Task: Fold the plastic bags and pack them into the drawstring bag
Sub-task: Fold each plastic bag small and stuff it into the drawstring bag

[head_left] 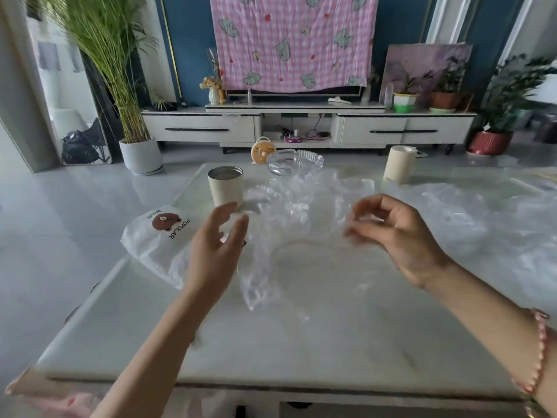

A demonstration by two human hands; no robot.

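Right hand (401,236), centre-right of frame: fingers curled, thumb and forefinger close together, fingertips motion-blurred. Can't tell whether there's film between them. Beaded bracelet (541,342) on that wrist.

Left hand (215,248), centre-left: fingers nearly straight, thumb spread, up against the left edge of the clear plastic bag (283,236). No pinch visible, reads as released.

The bag sits crumpled between my two hands at mid-frame, one corner trailing down toward the near edge of the table (301,351).

Drawstring bag (156,236), white with a brown bear print, lies flat on the table just left of my left hand, its right side hidden behind that hand.

More clear plastic bags (482,212) are spread at right.

Farther back: cream canister (225,188), glass dish (297,162), cream cylinder (399,164).
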